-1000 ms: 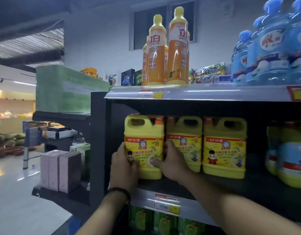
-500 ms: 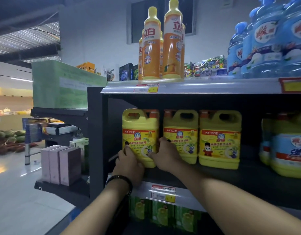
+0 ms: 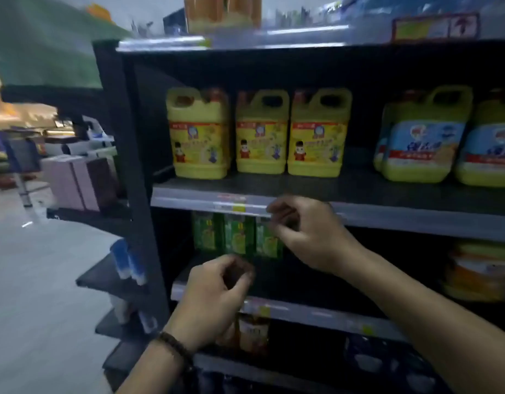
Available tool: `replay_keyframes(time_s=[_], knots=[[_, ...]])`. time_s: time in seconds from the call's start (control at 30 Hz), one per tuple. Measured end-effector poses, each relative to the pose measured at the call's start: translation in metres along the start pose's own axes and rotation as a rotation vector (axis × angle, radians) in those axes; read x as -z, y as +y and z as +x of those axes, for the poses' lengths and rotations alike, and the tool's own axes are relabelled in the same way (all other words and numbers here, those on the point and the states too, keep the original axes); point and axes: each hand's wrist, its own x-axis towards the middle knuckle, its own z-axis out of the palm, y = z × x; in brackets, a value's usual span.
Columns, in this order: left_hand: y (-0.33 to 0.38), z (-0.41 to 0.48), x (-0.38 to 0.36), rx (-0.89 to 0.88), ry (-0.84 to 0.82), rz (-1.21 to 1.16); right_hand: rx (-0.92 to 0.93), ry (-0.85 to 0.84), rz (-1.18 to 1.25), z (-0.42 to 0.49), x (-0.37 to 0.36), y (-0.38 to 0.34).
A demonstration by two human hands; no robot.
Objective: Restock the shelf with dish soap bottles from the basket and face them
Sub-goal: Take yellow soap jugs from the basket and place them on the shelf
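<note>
Three yellow dish soap jugs stand in a row on the middle shelf (image 3: pixel 359 191), labels facing out: the left jug (image 3: pixel 198 135), the middle jug (image 3: pixel 261 133) and the right jug (image 3: pixel 318 135). My left hand (image 3: pixel 214 297) hangs below them in front of the lower shelf, fingers loosely curled, holding nothing. My right hand (image 3: pixel 308 231) is in front of the middle shelf's edge rail, fingers also loosely curled and empty. Neither hand touches a jug. The basket is out of view.
Yellow jugs with blue labels (image 3: pixel 424 137) stand to the right on the same shelf. Green packs (image 3: pixel 237 234) sit on the shelf below, orange bottles (image 3: pixel 222 9) on the top shelf. A black upright post (image 3: pixel 126 166) bounds the shelf's left side; pink boxes (image 3: pixel 75 183) lie beyond it.
Both hands let go of the left yellow jug and pulled back and down from the shelf. The camera has tilted downward, blurring the view.
</note>
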Motion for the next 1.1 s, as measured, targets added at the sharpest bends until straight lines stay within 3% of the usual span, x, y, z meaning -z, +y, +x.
replay_keyframes(time_s=[0.13, 0.3, 0.47, 0.6, 0.73, 0.9, 1.1], knots=[[-0.048, -0.07, -0.072, 0.12, -0.197, 0.05, -0.148, -0.021, 0.107, -0.096, -0.012, 0.053], [-0.11, -0.138, -0.157, 0.192, -0.563, 0.252, -0.504, -0.198, 0.087, -0.226, -0.07, 0.139], [-0.168, -0.184, -0.21, 0.379, -0.715, 0.29, -0.834, -0.387, 0.102, -0.329, -0.13, 0.187], [-0.203, -0.214, -0.242, 0.505, -0.687, 0.311, -0.962, -0.444, 0.15, -0.38, -0.167, 0.208], [-0.226, -0.216, -0.247, 0.449, -0.562, 0.537, -1.021, -0.498, 0.148, -0.396, -0.187, 0.214], [-0.238, -0.197, -0.251, 0.369, -0.715, 0.72, -1.058, -0.528, 0.108, -0.4, -0.209, 0.223], [-0.248, -0.193, -0.257, 0.336, -0.63, 0.831, -1.079, -0.535, 0.2, -0.398, -0.214, 0.215]])
